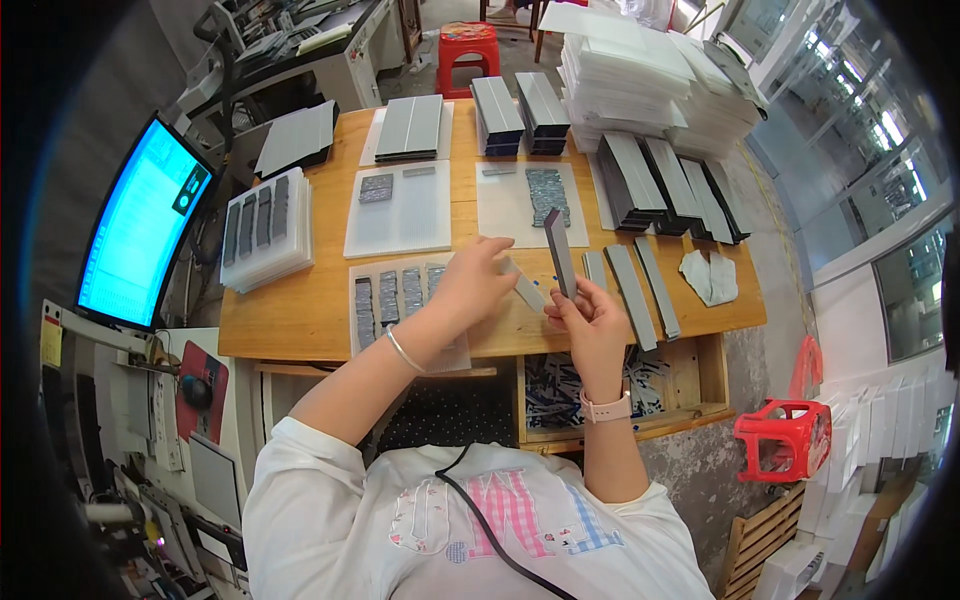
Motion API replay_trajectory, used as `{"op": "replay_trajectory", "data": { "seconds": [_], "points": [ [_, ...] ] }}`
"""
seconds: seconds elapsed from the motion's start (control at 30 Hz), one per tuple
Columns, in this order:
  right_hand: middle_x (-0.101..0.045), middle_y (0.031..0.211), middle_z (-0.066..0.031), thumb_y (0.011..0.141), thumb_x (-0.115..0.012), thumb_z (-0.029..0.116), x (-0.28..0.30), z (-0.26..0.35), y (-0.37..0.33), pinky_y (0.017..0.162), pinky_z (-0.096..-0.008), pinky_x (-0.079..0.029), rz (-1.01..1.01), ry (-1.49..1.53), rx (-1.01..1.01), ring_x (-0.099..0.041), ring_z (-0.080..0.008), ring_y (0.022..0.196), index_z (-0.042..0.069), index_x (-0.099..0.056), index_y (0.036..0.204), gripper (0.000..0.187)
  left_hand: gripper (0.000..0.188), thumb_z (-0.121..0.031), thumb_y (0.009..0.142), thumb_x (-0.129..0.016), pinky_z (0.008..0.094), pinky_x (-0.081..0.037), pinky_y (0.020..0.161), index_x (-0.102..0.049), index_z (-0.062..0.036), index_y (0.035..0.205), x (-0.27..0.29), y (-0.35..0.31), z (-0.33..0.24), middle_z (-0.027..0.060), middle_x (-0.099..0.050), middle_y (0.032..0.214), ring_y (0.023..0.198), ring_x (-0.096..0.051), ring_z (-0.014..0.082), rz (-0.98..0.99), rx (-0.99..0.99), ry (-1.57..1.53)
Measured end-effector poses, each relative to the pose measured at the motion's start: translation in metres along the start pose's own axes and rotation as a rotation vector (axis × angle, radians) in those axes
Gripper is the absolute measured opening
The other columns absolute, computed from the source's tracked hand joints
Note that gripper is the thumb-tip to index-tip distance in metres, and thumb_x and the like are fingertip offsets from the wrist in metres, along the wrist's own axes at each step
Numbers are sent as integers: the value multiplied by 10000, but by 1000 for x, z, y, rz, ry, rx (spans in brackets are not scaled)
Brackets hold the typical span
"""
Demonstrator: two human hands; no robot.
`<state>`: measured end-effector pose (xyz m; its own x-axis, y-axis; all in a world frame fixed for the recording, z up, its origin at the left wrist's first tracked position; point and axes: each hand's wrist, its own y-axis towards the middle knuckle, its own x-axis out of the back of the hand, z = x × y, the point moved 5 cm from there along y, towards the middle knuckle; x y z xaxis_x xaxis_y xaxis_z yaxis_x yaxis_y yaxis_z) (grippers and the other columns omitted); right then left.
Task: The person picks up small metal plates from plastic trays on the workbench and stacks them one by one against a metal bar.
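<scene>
My right hand (pixel 590 318) grips a long narrow grey bar (pixel 560 252) by its lower end, holding it upright and tilted over the table. To its left, my left hand (pixel 476 282) is loosely bent, with its fingers apart and nothing plainly held. A pale strip (pixel 528 292) lies on the wood between both hands, close to the left fingertips. Beneath my left forearm, a white sheet (pixel 372 345) carries rows of small dark grey pieces (pixel 388 298). Beyond the hands, another white sheet (pixel 493 208) bears a cluster of grey pieces (pixel 548 195).
Several long grey bars (pixel 630 292) and a crumpled white cloth (pixel 708 277) lie to the right. Stacks of grey bars (pixel 497 115) and white sheets (pixel 620 75) stand at the back. An open drawer (pixel 690 410) with scraps juts out below. A monitor (pixel 145 230) stands left.
</scene>
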<state>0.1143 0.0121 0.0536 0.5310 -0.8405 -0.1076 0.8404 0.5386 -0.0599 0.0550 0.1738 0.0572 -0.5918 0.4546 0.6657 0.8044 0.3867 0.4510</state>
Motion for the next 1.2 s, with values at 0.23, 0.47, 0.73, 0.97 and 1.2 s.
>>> {"op": "replay_trajectory", "data": {
  "seconds": [0.23,0.47,0.73,0.97,1.2],
  "points": [
    [-625,918,-115,820,-534,-21,-14,-4,-8,666,-231,-512,67,52,-19,-620,-137,770,-71,-508,1114,299,383,-34,724,-654,239,-489,671,-540,19,1085,22,-18,-22,98,-579,991,768,-588,118,322,467,-711],
    [-621,807,-147,800,-575,64,-46,15,-22,595,-310,-479,98,-600,324,-617,-231,674,17,-560,1072,276,277,-142,667,-711,253,-484,682,-617,-11,892,30,-46,-26,65,-645,814,750,-610,121,117,593,-703],
    [-612,773,-159,771,-610,72,-81,17,-37,598,-333,-484,178,-715,574,-611,-263,676,44,-554,1077,312,170,-118,709,-673,226,-456,675,-615,-26,839,57,-73,-3,35,-621,808,750,-569,100,1,638,-645],
    [-618,896,-86,728,-661,-42,-96,-19,-38,710,-229,-505,416,191,-207,-601,-118,785,-39,-550,1029,320,204,-51,715,-682,233,-453,709,-600,-15,900,73,-113,15,44,-604,854,772,-553,108,-109,799,-1039],
    [-611,867,-59,728,-667,-45,-110,-31,-60,726,-216,-492,450,359,-447,-587,-99,782,-9,-564,926,227,205,-18,715,-671,235,-452,718,-593,-2,904,84,-144,21,55,-601,870,804,-553,115,-86,910,-1086]
  ]
}}
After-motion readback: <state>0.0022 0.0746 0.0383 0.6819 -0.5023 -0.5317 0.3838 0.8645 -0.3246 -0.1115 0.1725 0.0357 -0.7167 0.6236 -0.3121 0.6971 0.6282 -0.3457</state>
